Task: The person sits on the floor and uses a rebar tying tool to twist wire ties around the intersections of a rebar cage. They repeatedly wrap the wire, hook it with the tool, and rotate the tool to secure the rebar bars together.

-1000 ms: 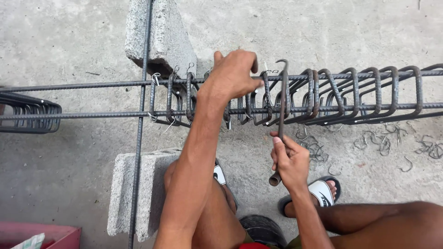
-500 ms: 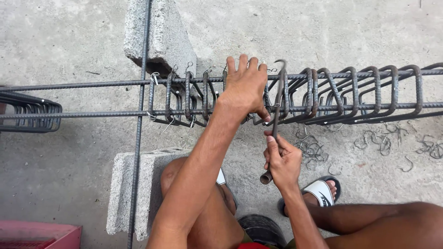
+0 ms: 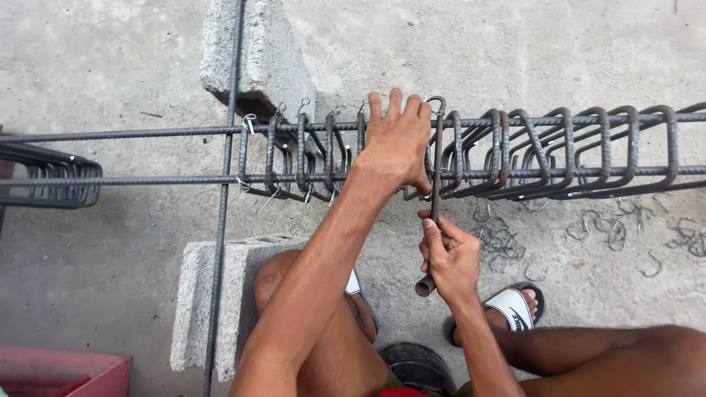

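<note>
A rebar cage (image 3: 515, 154) of long horizontal bars and several bent stirrups lies across the concrete floor. My left hand (image 3: 396, 143) rests flat over the top of the cage, fingers spread over the upper bar beside a stirrup. My right hand (image 3: 448, 254) grips a metal hooked tying tool (image 3: 435, 198), held upright, its hooked tip at the upper bar just right of my left hand. Thin wire ties (image 3: 250, 121) wrap the stirrups to the left.
Two grey concrete blocks (image 3: 254, 59) (image 3: 213, 301) prop a crossing vertical bar (image 3: 224, 220). Loose wire pieces (image 3: 610, 228) litter the floor at right. A second stirrup bundle (image 3: 51, 180) sits at left, a red box (image 3: 66, 375) at bottom left. My sandalled foot (image 3: 511, 305) is below.
My left hand slid right along the cage and flattened over the upper bar. My right hand raised the tool more upright, its hook now at the top bar.
</note>
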